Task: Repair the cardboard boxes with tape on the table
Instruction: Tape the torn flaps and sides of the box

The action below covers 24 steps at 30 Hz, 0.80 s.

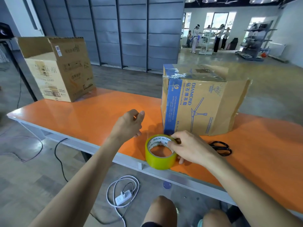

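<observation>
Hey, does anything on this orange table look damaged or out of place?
On the Diamond fan box, the right-hand flap splays outward with a ragged, torn edge, and crinkled clear tape covers the top.

white power strip [121, 199], grey shelving [255, 41]

Bare left hand [129, 123], right hand [191, 148], forearms [91, 169], knees [161, 208], dark shorts hem [150, 224]

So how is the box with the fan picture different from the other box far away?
The fan box has a blue stripe and a fan drawing; the far box is brown with dark print. The fan box has shiny tape across its top; the far box's top flaps stand open. Both are cardboard on the orange table.
</observation>
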Each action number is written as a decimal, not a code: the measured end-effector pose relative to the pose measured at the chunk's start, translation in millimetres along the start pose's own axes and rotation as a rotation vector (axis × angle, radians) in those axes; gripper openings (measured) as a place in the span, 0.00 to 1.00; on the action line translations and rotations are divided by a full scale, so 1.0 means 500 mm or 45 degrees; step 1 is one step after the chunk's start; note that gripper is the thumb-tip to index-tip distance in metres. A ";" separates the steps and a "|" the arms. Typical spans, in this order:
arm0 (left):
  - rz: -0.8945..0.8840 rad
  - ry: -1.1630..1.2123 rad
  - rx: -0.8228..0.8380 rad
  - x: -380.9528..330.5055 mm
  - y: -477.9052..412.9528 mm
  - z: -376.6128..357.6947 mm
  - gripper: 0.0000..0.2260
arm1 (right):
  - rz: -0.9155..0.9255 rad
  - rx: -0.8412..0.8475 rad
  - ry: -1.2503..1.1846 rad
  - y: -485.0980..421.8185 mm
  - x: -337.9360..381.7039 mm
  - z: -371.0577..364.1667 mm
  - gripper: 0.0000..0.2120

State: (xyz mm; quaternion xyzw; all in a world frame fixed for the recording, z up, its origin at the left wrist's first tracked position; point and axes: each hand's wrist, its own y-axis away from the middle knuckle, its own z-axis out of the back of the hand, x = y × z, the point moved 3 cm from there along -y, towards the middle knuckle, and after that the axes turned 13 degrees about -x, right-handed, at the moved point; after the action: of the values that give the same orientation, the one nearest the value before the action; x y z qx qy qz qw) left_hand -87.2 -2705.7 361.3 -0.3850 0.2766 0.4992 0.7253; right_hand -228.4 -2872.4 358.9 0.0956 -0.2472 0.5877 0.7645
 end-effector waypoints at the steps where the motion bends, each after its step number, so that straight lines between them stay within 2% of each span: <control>1: -0.032 -0.028 -0.022 -0.002 0.000 0.004 0.17 | -0.010 -0.003 -0.009 0.004 0.001 0.001 0.12; 5: -0.189 -0.006 -0.144 -0.037 -0.006 0.019 0.16 | -0.024 -0.099 0.055 0.013 0.011 0.020 0.16; 11: -0.453 0.191 -0.317 -0.170 -0.038 0.037 0.10 | 0.176 -0.543 0.072 -0.037 0.047 0.127 0.09; 13: -0.520 0.241 -0.363 -0.214 -0.053 0.049 0.12 | 0.277 -0.689 0.087 -0.058 0.058 0.173 0.09; 17: -0.598 0.143 -0.272 -0.268 -0.086 0.056 0.16 | 0.443 -0.937 0.093 -0.107 0.075 0.252 0.08; 20: -0.659 0.022 -0.143 -0.274 -0.101 0.034 0.20 | 0.516 -0.966 0.099 -0.161 0.073 0.264 0.07; 24: -0.675 0.052 -0.140 -0.258 -0.102 0.010 0.10 | 0.572 -0.918 0.071 -0.202 0.063 0.247 0.09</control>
State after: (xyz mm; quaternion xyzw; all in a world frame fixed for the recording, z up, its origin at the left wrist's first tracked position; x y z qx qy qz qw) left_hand -84.1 -2778.3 479.9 -0.4926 0.1531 0.2982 0.8031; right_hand -159.6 -2928.9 494.9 -0.2501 -0.4309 0.6178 0.6083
